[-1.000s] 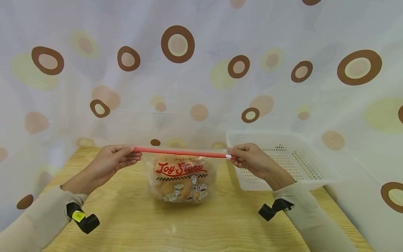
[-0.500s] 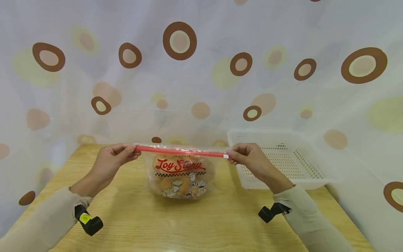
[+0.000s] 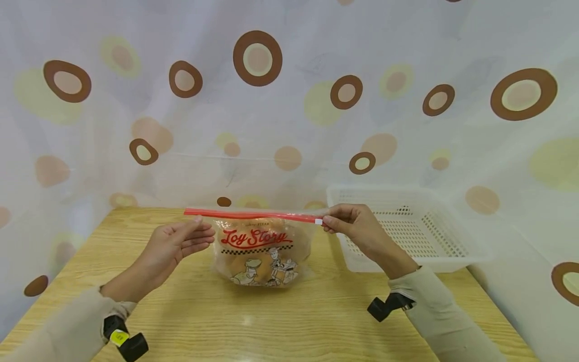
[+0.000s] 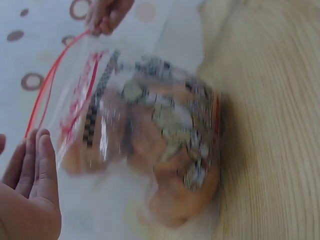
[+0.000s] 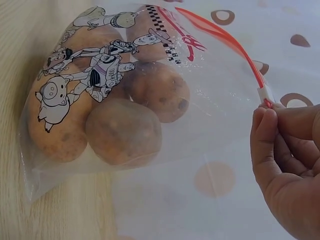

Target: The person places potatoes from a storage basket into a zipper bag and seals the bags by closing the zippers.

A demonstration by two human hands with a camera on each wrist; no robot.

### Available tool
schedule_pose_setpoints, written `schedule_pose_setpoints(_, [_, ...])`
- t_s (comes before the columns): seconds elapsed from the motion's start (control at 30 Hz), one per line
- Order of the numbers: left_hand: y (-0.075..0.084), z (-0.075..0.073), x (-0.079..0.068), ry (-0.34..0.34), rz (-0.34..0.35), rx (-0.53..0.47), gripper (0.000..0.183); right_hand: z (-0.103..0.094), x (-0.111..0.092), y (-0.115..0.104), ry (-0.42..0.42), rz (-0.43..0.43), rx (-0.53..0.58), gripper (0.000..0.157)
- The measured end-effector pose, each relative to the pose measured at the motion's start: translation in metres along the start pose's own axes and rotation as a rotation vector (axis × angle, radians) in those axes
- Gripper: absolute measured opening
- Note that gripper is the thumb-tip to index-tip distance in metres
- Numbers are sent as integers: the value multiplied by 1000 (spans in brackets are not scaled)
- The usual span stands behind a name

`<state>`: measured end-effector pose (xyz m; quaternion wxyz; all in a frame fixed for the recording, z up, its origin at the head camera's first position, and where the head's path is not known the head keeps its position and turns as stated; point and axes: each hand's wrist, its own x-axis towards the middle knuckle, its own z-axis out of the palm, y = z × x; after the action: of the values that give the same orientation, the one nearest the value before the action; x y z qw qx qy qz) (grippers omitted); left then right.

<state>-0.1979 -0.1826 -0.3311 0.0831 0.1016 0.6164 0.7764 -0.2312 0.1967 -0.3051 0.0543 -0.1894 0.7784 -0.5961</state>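
A clear zip bag [image 3: 262,251] printed with red lettering and cartoon figures stands on the table. Several potatoes [image 5: 125,132] fill its lower part, seen through the plastic in the right wrist view. Along its top runs a red zip strip [image 3: 253,215], with a small white slider [image 3: 318,221] at the right end. My right hand [image 3: 362,234] pinches the bag's top corner beside that slider. Close to the strip's left end is my left hand [image 3: 169,249], its fingers extended and gripping nothing; whether the fingertips [image 4: 45,137] touch the bag I cannot tell.
A white perforated plastic basket [image 3: 411,231] stands at the back right, behind the right hand. The wooden table [image 3: 253,327] ends against a dotted curtain [image 3: 289,115] at the back and right. A black camera is strapped to each wrist.
My left hand has let go of the strip's left end and dropped slightly below it. The right hand keeps its pinch at the other corner, shifted a little to the left.
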Motion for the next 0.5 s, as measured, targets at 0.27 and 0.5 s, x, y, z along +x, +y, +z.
schedule_pose_setpoints(0.27, [-15,59,10,-101,-49,-14,32,2,-1,-5,16,1,5,26])
schedule_pose_setpoints(0.5, [-21,98,28,-101,-98,-42,40,9,0,-9,27,-20,-1,24])
